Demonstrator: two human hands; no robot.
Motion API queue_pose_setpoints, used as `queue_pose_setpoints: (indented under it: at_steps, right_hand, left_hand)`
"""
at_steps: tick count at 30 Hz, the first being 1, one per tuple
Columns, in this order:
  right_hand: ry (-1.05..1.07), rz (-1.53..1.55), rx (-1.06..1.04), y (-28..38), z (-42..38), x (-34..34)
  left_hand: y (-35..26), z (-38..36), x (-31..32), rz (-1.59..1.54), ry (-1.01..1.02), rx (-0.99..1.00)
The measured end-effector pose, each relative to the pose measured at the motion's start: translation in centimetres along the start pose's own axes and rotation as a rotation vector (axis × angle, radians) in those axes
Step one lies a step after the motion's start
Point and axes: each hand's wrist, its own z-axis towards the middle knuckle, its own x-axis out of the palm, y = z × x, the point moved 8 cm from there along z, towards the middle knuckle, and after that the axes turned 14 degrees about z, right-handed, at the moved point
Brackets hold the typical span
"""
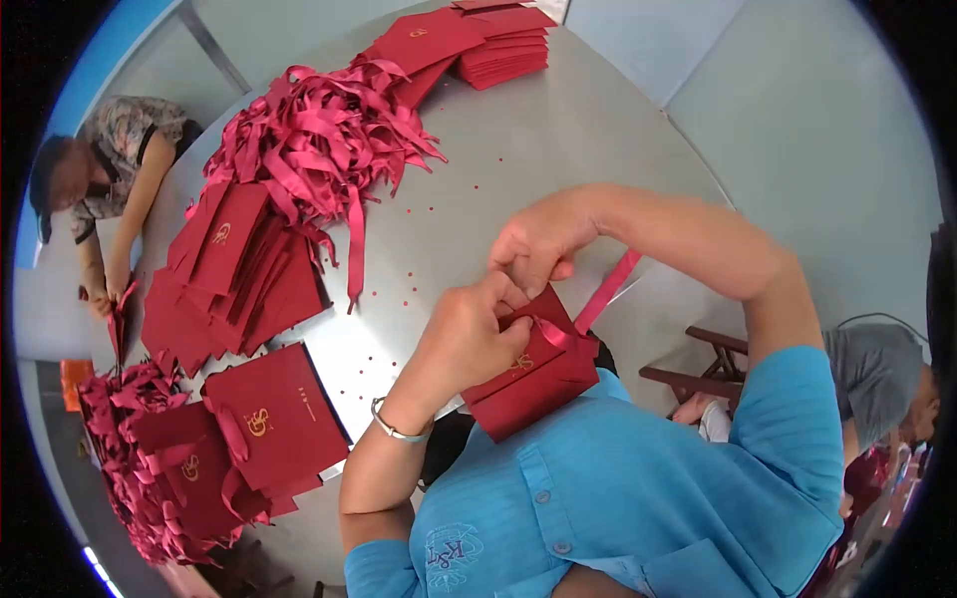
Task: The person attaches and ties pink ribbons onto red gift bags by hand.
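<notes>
"Where was the red bag (538, 394) from your seat?"

"I saw it off the tabletop (598, 110), tilted just in front of the blue shirt (628, 478), with a pink ribbon (606, 296) at its upper part. The left hand (477, 337) was closed on its upper edge, thumb against the front."

"And the right hand (543, 244)?"

"Its fingers were bunched at the bag's top corner, meeting the left fingers. I couldn't tell what they pinched, as the knuckles covered it. They also hid the ribbon's end and part of the gold mark."

"Could you see inside?"

"No, I couldn't make out the opening or any contents. Nor could I see into the flat bag (284, 409) at the lower left, which had a ribbon handle and lay beside a ribbon-strewn pile (184, 458)."

"What lay farther out?"

"Fanned red pieces (234, 264), a ribbon heap (309, 145) touching them, and a stack (503, 60) beyond. Whether those pieces opened as bags, I couldn't tell. Small red dots lay scattered between."

"Anyone else?"

"A co-worker (130, 159) at the far left handled something red, too small to identify. Another person (877, 374), in grey, was partly cut off by the dark rim at right."
</notes>
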Motion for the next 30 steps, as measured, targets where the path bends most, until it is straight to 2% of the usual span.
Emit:
queue_pose_setpoints:
  at_steps: [8,11,13,16,18,19,21,22,24,25,27,30]
  right_hand:
    - [0.026,0.094,0.046,-1.0,1.4,-0.3]
    - [0.044,0.122,0.042,-1.0,1.7,-0.1]
    - [0.071,0.133,0.028,-0.9,1.9,0.1]
    - [0.015,0.110,0.031,-1.2,2.0,0.1]
    - [-0.149,0.161,-0.033,-1.0,1.6,-0.7]
    - [-0.145,0.156,-0.026,-1.1,1.4,-0.7]
    - [-0.338,0.238,-0.140,-0.5,0.7,-2.3]
    - [-0.337,0.235,-0.142,-0.4,0.7,-2.3]
    - [-0.514,0.071,-0.319,1.3,0.1,-3.6]
    - [-0.510,0.071,-0.322,1.0,0.6,-4.2]
    - [-0.579,0.113,-0.554,2.1,0.6,-6.0]
    - [-0.637,0.165,-0.632,2.4,0.3,-6.2]
  left_hand:
    - [0.6,0.0,0.4,-0.054,0.044,-0.068]
    - [1.0,0.1,0.5,-0.145,0.017,-0.077]
    - [1.2,0.0,0.8,-0.211,0.071,-0.098]
    - [1.7,0.2,1.1,-0.227,0.124,-0.065]
    - [1.8,0.4,1.1,-0.251,0.137,-0.077]
    - [1.9,0.4,1.2,-0.269,0.151,-0.083]
    - [2.4,0.4,1.6,-0.301,0.165,-0.063]
    - [2.5,0.5,1.9,-0.327,0.188,-0.037]
    - [2.8,0.6,2.1,-0.328,0.187,-0.069]
    - [3.1,0.7,2.1,-0.330,0.188,-0.101]
    - [3.1,0.8,1.9,-0.272,0.201,-0.127]
    - [4.2,1.1,2.2,-0.197,0.191,-0.173]
